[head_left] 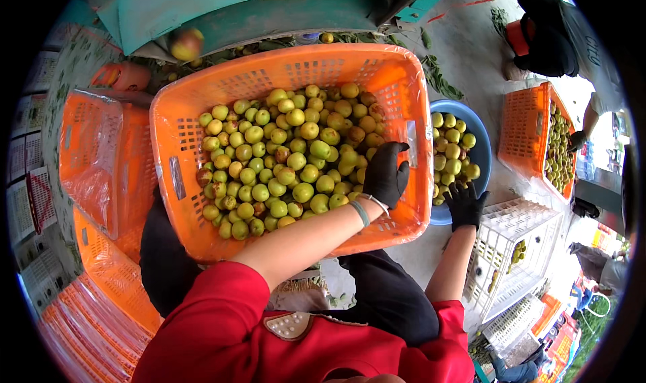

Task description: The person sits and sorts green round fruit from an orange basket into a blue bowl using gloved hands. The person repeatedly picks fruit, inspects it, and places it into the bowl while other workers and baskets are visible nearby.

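A large orange plastic crate [290,251] with plastic film on its rim stands in front of me, between my knees. Yellow-green jujubes [282,166], some with brown patches, cover its bottom. My left hand [386,178], in a black glove, is inside the crate's right end, beside the handle slot. Its thumb is apart from the bent fingers and no fruit shows in it; the palm side is hidden. At the right, a blue basin [482,140] holds more jujubes [451,151]. My gloved right hand [465,205] reaches over its near rim, fingers spread at the fruit.
Beyond the crate is a green metal machine [242,14]; a blurred round fruit [186,45] is by its edge. Empty-looking orange crates [96,156] stand at left. A white crate [520,221] stands at right, behind it an orange crate of fruit [525,125] and another person [585,45].
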Tool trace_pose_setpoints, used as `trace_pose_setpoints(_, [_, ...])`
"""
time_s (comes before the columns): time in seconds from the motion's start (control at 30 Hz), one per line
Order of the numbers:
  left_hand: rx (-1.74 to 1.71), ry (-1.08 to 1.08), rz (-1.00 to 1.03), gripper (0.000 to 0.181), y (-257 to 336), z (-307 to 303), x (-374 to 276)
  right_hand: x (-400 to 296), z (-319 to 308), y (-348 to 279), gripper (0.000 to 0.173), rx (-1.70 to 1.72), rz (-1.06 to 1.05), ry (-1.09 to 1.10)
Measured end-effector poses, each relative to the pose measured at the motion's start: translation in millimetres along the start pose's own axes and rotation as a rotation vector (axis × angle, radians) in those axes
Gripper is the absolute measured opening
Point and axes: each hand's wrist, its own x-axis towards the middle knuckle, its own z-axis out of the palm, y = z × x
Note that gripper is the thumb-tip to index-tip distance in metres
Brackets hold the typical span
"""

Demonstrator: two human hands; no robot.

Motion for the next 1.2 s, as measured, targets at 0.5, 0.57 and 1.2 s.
trace_pose_setpoints(0.5, [0.467, -1.021, -0.028, 0.023, -1.6, -167.2, -27.9, -18.3, 284.3, 124.5, 0.036, -1.742, -0.391, -0.899])
trace_pose_setpoints(0.57, [0.514, -1.087, -0.072, 0.024, -6.8, -213.6, -30.9, 28.2, 254.5, 176.9, 0.050, -1.764, -0.794, -1.106])
trace_pose_setpoints(1.2, [0.684, -0.541, -0.082, 0.032, -97.9, -325.3, 56.9, -152.4, 201.7, 176.5, 0.081, -2.019, -0.461, -1.580])
